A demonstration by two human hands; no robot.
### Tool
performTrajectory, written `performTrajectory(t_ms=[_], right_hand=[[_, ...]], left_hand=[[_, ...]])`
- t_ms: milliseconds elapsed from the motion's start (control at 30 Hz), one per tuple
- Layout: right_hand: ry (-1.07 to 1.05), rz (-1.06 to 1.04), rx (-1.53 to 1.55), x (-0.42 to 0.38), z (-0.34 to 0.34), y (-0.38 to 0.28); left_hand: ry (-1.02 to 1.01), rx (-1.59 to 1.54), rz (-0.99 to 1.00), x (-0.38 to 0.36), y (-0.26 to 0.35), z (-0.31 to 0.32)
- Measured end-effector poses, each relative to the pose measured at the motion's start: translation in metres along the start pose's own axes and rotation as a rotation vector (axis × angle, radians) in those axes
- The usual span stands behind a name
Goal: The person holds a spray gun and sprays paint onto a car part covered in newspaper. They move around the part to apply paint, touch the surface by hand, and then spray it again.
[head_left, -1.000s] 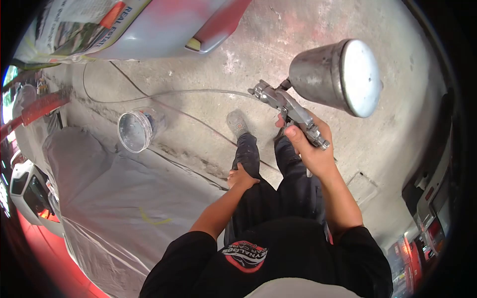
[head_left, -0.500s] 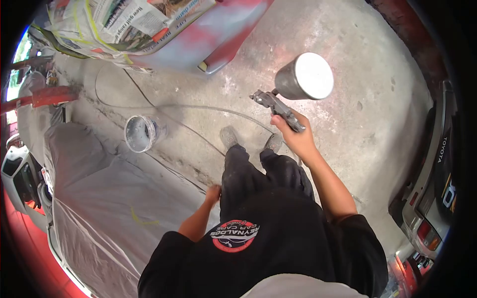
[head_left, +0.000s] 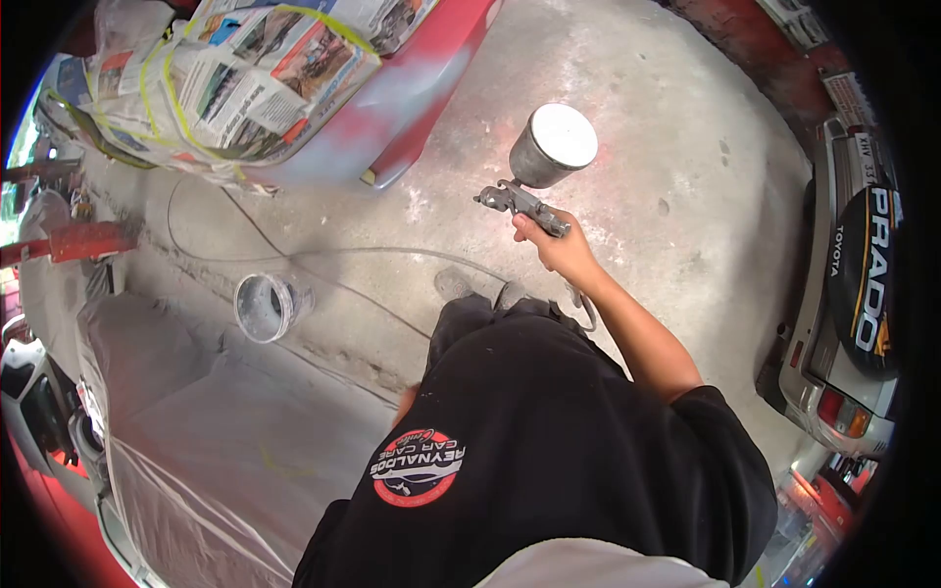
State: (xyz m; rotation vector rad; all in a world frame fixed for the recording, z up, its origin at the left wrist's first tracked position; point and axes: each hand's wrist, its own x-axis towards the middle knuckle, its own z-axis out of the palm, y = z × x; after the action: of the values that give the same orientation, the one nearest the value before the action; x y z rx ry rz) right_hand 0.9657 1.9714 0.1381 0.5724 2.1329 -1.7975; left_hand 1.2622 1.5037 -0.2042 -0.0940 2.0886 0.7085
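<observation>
My right hand (head_left: 561, 250) is wrapped round the handle of a metal spray gun (head_left: 517, 203). On top of the gun sits a dark grey cup (head_left: 532, 157) with a white lid (head_left: 566, 135), tilted a little to the right. The nozzle points left, apart from the red panel with pale grey patches (head_left: 392, 118). Beside my hip only a sliver of my left hand or wrist (head_left: 406, 400) shows; my shirt hides its fingers.
Newspaper (head_left: 284, 73) is taped over the car by the panel. A thin hose (head_left: 323, 252) snakes over the concrete floor. A bucket (head_left: 263, 308) stands left of my feet, near a plastic-sheeted car (head_left: 216, 421). At right is a Toyota with a Prado wheel cover (head_left: 866, 284).
My right hand and the spray gun have shifted slightly left in view. My torso leans further over my legs, and my left hand has become mostly hidden. The camera view has shifted too.
</observation>
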Motion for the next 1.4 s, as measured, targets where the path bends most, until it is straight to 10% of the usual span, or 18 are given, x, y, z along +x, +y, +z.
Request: performTrajectory(t_ms=[300, 400, 867, 1400], right_hand=[[0.2, -0.066, -0.117, 0.041, -0.076, -0.056], [0.243, -0.087, -0.128, 0.077, -0.107, -0.073], [0.128, -0.155, -0.294, 0.362, -0.284, -0.138], [-0.001, -0.134, -0.397, 0.475, -0.291, -0.17]], left_hand=[[0.269, -0.675, -0.182, 0.054, 0.178, -0.22], [0.241, -0.42, -0.118, 0.064, 0.216, -0.242], [0.322, -0.118, -0.302, 0.139, 0.343, -0.143], [0.38, -0.365, -0.143, 0.192, 0.469, -0.185]])
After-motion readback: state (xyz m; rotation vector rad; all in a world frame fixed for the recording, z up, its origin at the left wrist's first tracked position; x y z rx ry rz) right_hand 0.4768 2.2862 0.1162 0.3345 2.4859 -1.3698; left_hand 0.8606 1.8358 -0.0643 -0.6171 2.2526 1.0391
